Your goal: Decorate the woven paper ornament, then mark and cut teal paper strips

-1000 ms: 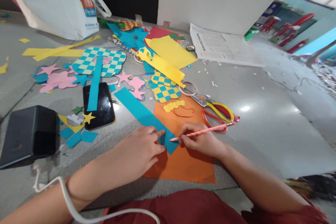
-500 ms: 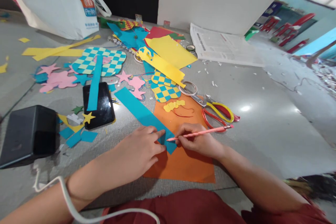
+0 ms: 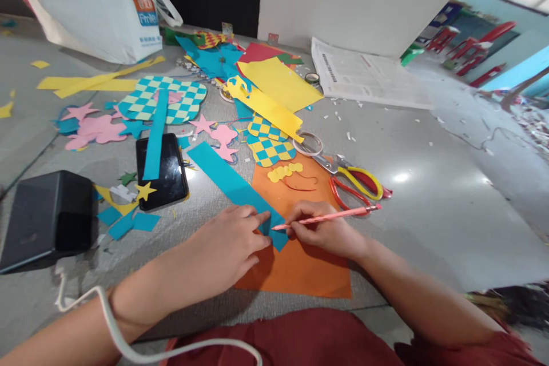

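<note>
Left hand [image 3: 227, 238] flat on teal paper strip [image 3: 227, 178], right hand [image 3: 323, 230] gripping pink pencil [image 3: 337, 215], tip on strip

Blue strip [image 3: 227, 183] partly hidden under left hand [image 3: 223, 246]. Tote bag [image 3: 90, 6] cut off by top edge. Print on papers [image 3: 364, 74] and white scraps [image 3: 348, 136] on desk [image 3: 429, 211] too small to read or identify.
</note>
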A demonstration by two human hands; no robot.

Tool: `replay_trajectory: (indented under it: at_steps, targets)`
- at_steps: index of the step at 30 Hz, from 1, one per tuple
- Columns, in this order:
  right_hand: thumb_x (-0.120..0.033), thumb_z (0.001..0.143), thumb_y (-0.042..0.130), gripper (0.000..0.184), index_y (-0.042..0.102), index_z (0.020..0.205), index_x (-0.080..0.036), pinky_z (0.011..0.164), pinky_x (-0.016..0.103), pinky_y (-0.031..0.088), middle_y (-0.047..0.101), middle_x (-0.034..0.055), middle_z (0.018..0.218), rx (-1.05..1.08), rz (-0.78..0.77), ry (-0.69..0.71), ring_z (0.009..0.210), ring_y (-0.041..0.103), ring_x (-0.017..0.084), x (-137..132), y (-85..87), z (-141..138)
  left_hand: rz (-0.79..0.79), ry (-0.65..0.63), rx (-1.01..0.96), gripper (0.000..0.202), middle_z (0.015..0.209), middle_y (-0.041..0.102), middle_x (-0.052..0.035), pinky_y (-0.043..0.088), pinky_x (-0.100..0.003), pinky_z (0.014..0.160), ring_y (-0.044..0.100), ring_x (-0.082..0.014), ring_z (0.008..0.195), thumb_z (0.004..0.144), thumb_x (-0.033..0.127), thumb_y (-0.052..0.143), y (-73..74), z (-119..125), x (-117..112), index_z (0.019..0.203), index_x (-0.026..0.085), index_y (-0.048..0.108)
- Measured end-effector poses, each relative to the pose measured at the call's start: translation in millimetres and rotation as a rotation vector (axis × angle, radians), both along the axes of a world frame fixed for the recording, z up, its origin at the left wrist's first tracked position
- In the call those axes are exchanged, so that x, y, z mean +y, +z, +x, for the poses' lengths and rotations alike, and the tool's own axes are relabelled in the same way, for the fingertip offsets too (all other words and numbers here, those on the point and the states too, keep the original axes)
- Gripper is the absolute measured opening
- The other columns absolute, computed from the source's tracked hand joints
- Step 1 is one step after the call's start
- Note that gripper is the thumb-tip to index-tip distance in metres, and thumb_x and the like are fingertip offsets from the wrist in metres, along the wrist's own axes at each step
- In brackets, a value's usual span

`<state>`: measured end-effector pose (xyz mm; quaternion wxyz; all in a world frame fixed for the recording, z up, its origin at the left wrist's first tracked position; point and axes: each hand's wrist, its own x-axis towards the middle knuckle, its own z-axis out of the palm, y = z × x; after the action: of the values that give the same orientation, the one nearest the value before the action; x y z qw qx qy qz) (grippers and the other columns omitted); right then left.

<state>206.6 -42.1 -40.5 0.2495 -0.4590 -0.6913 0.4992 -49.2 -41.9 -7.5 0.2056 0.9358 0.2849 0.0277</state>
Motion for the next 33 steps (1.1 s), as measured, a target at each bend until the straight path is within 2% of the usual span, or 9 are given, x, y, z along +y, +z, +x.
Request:
replay_trajectory:
  at_steps: [11, 19, 33]
  targets:
    - [-0.020, 0.087, 0.064, 0.007, 0.069, 0.083, -0.019, 0.058, 0.020, 0.052, 0.076, 0.0024, 0.077, 0.000, -0.004, 0.001, 0.068, 0.070, 0.014, -0.4, -1.2, 0.1, -0.024, 0.003, 0.010, 0.011, 0.124, 0.071, -0.0067, 0.045, -0.044, 0.096, 0.059, -0.0276, 0.113, 0.092, 0.021, 0.072, 1.2, -0.5, 0.1, 0.102, 0.025, 0.075]
    - [-0.021, 0.087, 0.061, 0.008, 0.066, 0.081, -0.020, 0.058, 0.021, 0.052, 0.075, 0.0012, 0.074, 0.042, -0.072, -0.028, 0.066, 0.068, 0.013, -0.9, -0.8, -0.8, -0.017, 0.000, 0.004, 0.012, 0.118, 0.071, -0.0070, 0.046, -0.043, 0.094, 0.060, -0.0274, 0.110, 0.092, 0.019, 0.071, 1.8, -0.5, 0.0, 0.102, 0.024, 0.075]
    - [-0.020, 0.087, 0.061, 0.009, 0.069, 0.082, -0.020, 0.057, 0.020, 0.052, 0.075, 0.0012, 0.075, 0.013, -0.018, -0.015, 0.066, 0.069, 0.013, -0.3, -0.6, -0.7, -0.017, 0.004, -0.008, 0.012, 0.119, 0.071, -0.0071, 0.045, -0.043, 0.093, 0.060, -0.0274, 0.108, 0.093, 0.019, 0.070, 2.0, 0.7, 0.3, 0.101, 0.024, 0.075]
